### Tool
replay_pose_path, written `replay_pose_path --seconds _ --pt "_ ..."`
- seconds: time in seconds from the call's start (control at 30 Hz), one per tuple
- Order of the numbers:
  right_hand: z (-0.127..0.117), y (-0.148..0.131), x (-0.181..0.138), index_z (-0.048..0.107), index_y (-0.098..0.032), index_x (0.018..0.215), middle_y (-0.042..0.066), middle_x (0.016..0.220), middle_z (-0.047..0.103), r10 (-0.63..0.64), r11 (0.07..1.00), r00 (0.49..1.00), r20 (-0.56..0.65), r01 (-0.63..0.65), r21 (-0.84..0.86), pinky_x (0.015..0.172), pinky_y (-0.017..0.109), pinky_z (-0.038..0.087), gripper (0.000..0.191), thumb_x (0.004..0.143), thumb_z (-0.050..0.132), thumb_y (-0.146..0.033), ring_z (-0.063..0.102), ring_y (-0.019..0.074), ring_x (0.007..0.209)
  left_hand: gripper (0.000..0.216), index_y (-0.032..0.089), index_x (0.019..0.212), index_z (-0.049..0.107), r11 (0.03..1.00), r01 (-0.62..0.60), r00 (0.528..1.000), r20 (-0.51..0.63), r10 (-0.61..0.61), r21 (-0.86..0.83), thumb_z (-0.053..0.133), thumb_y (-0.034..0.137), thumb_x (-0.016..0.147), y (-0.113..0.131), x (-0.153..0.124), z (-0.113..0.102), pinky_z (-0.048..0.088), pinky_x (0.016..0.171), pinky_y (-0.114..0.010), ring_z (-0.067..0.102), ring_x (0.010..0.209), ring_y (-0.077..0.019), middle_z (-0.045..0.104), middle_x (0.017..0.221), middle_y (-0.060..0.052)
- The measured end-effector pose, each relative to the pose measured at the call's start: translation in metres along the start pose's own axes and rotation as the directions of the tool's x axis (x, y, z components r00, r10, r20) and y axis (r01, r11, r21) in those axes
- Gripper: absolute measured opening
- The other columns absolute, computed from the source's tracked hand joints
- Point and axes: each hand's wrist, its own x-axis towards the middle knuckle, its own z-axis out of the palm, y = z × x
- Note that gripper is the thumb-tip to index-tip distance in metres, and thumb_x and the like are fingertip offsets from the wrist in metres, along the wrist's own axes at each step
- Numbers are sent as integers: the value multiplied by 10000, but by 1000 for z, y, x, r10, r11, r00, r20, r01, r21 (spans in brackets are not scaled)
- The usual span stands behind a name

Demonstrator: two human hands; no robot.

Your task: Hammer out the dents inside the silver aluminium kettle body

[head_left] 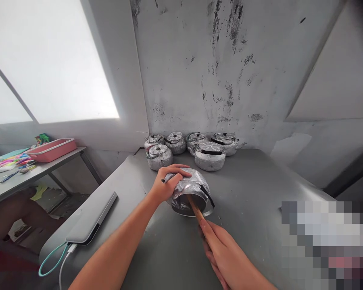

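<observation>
A silver metal kettle (196, 178) lies tipped on its side on the grey table, its round opening facing me. My left hand (171, 180) is closed over its upper left side, fingers spread across the metal. The kettle's black-gripped handle (208, 195) hangs at the right of the opening. In my right hand (216, 243) is a wooden stick (195, 207), fingers wrapped round its near part. The stick's far end goes into the kettle's opening, where its tip is hidden.
Several silver kettles (210, 161) stand against the wall at the table's (248, 185) back. A white power bank-like device (92, 219) with cables lies left. On another table, a pink tray (53, 150) sits beside colourful items (13, 159). The lower right is pixelated.
</observation>
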Motion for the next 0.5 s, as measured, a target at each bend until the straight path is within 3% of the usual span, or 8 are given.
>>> replay_pose_path --seconds 0.5 --pt "-5 -10 3 435 -234 819 -118 525 318 1 996 1000 5 0 -87 212 145 219 419 974 288 -594 269 41 245 315 209 838 798 1000 10 1000 -12 -10 -9 498 119 803 -2 2 -1 442 980 -295 623 1134 -222 706 1158 -22"
